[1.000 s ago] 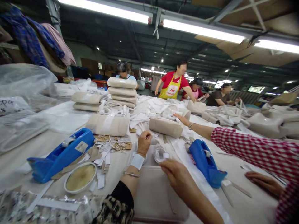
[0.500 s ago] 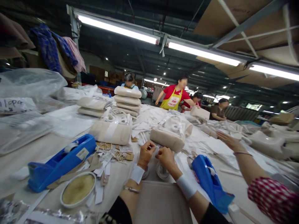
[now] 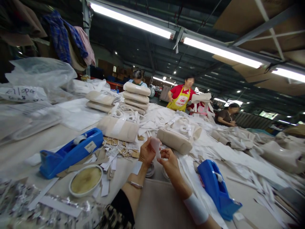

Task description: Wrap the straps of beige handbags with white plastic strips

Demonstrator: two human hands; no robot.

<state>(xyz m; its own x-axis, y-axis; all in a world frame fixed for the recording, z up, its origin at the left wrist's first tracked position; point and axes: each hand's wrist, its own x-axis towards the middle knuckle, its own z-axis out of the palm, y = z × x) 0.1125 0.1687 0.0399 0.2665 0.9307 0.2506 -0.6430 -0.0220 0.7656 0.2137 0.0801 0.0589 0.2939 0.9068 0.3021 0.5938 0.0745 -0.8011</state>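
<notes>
My left hand pinches a small, thin, translucent white piece, raised above the table; its exact kind is unclear. At the lower end of that piece, the thumb and fingers of my right hand close on its edge. Below both hands lies a flat beige fabric bag, with coiled clear-wrapped handles partly hidden behind my wrists. Just beyond my fingers rests a folded beige bag with a white wrapped strap on top.
Blue tape dispensers stand at left and right. Near the left one are a round dish and paper tags. Folded beige bags are stacked farther back. A person in a yellow apron stands across the table.
My hands have lifted slightly and the thin piece now shows more fully. A co-worker's arm at the right has left view. The person in the apron has raised a beige item.
</notes>
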